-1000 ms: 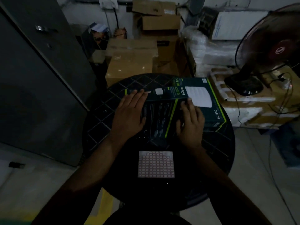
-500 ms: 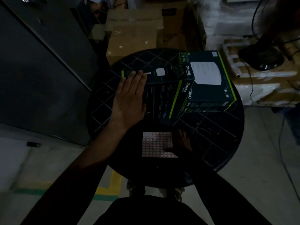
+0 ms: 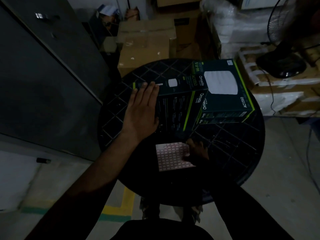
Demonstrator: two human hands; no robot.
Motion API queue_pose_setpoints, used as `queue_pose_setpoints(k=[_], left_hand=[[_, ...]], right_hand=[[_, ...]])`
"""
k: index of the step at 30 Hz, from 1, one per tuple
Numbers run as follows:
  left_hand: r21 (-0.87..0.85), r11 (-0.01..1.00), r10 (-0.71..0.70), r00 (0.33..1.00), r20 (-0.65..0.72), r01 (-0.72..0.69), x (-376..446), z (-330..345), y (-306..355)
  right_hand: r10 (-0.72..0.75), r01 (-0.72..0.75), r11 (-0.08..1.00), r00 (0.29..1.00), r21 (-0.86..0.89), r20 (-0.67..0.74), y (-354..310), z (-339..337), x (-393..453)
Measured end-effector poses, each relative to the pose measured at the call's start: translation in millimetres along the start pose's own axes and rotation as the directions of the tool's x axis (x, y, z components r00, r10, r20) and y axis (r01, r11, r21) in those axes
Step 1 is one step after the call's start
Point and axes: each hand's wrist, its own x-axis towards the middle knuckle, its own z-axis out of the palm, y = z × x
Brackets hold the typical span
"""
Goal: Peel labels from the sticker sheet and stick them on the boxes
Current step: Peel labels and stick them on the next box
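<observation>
Head view: left hand (image 3: 142,110) flat, fingers together, on the left box (image 3: 174,108) — right hand (image 3: 197,150) fingers unclear, at sticker sheet (image 3: 170,157) edge.

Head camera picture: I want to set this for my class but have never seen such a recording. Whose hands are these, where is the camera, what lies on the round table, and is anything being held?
There is no machine here. A person wears a camera on the head, looking forward and down, so the arms reach in from the bottom of the picture.

On the dark round table lie two dark product boxes. The left hand rests flat, fingers straight, on the nearer box. The second box, printed with a white square device, partly overlaps the first.

Closer to the person lies a sticker sheet of small pink-edged labels. The right hand is on its right edge, fingers bent as if picking at a label; the light is too dim to tell whether one is pinched.

Cardboard cartons and a fan stand behind.
</observation>
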Motion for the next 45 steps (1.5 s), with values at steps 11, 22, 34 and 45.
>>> queue_pose_setpoints(k=[11,22,34,45], left_hand=[[-0.632,0.76,0.123,0.989,-0.086,-0.149,21.8,-10.2,-7.1],[-0.854,0.52,0.093,0.995,0.04,-0.014,28.4,-7.9,-15.7],[-0.863,0.504,0.096,0.995,0.035,-0.018,34.2,-8.0,-15.6],[-0.846,0.524,0.135,0.99,-0.03,-0.097,36.6,-2.1,-21.9]], right_hand=[[-0.252,0.371,0.705,0.928,0.605,-0.274,-63.8,-142.1,-48.8],[-0.329,0.523,0.496,0.852,0.693,-0.408,-97.5,-207.1,-78.0],[-0.296,0.589,0.688,0.761,0.424,-0.577,-116.6,-204.8,-66.2],[-0.183,0.514,0.786,0.723,0.342,-0.667,-118.1,-196.8,-62.3]])
